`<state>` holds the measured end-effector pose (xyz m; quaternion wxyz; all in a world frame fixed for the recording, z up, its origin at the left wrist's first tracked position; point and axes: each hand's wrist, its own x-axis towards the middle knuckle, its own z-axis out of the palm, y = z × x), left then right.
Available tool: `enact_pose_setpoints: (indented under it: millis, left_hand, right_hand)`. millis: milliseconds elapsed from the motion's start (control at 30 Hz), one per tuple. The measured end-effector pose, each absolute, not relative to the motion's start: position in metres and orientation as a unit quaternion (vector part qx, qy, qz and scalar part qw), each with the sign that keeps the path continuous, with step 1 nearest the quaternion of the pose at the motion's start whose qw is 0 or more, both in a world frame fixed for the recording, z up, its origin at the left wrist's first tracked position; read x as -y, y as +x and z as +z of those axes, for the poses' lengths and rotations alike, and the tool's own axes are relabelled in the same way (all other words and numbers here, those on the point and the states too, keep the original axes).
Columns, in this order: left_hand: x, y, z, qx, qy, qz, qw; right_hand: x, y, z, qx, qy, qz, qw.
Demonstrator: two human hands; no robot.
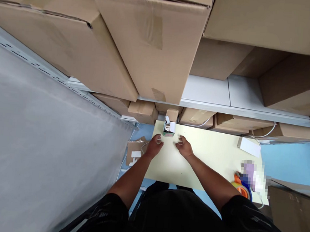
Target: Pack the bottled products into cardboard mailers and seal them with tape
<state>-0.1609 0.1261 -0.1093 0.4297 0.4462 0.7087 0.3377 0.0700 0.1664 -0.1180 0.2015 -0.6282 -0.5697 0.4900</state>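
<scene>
Small open box [169,129] upright at far edge of desk [211,152], near far left corner, flap raised. Left hand [155,145] and right hand [184,147] flat on desk, fingers loosely spread, holding nothing. Box beyond and between both hands; left hand slightly nearer. Tape rolls [242,187] at near right corner, well apart.

No words or numbers can be read here. The big brown boxes [150,40] on the far shelf show only plain tape. The small box [168,128] at the far edge of the table [207,159] has a white flap, but any print on it is too tiny to read.
</scene>
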Motion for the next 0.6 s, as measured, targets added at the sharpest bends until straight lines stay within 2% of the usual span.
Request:
enact_pose_setpoints:
  millis: [367, 600]
  left_hand:
    - [-0.025, -0.161, -0.097, -0.721, 0.445, 0.31, 0.431]
    - [0.033, -0.13, -0.072, -0.764, 0.406, 0.326, 0.382]
  right_hand:
    - [-0.101, 0.131, -0.095, 0.54, -0.673, 0.469, 0.187]
    - [-0.08, 0.167, -0.088, 0.587, -0.623, 0.487, 0.175]
